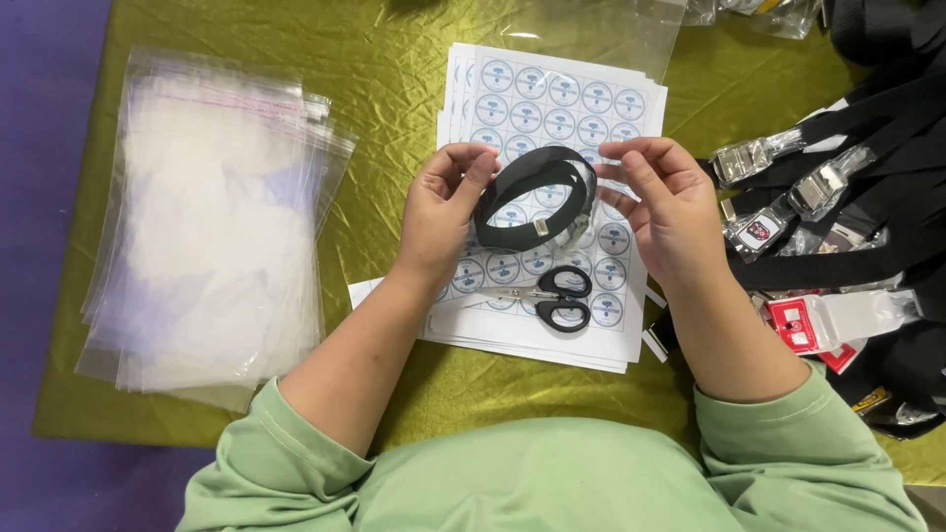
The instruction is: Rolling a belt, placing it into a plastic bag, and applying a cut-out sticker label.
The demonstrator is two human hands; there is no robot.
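Observation:
My left hand [443,212] and my right hand [668,202] hold a coiled black belt [532,197] between them, above a stack of sticker sheets. The belt is rolled into a loop with a small metal piece showing at its lower side, and a clear wrap seems to cover part of it near my right fingers. Both hands pinch the coil at its upper edges. Small black-handled scissors [552,294] lie on the sheets just below the belt.
White sheets of round blue-and-white stickers [562,99] lie on an olive-green cloth [394,69]. A stack of clear plastic bags [212,222] rests at the left. A pile of black belts with metal buckles [838,187] fills the right side.

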